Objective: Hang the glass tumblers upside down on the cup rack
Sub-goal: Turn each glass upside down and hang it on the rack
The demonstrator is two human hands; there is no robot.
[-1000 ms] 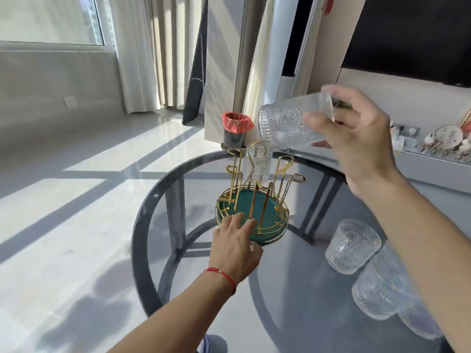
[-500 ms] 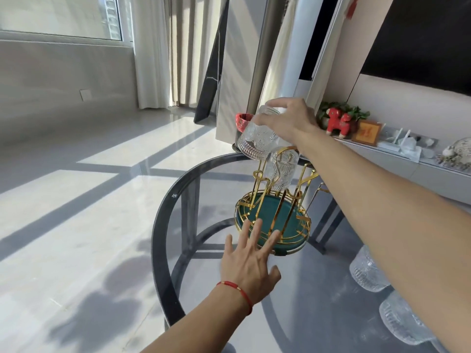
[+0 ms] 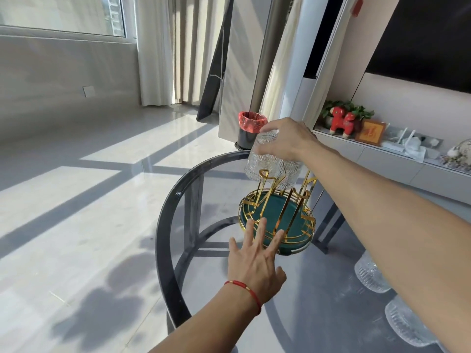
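The cup rack has a green round tray and gold wire prongs and stands on a round glass table. My right hand grips a patterned glass tumbler by its base, mouth down, over a gold prong at the rack's far left. Another tumbler seems to hang behind it, mostly hidden. My left hand lies flat with fingers spread, its fingertips on the rack's near rim. Two more tumblers stand on the table at the lower right, partly under my right arm.
A black bin with a red liner stands on the floor beyond the table. A low cabinet with a red toy and a frame runs along the right wall. The sunlit floor lies to the left.
My right hand has turned the tumbler from tilted sideways to mouth down and lowered it onto a rack prong. My left hand's fingers have spread at the rack's rim.
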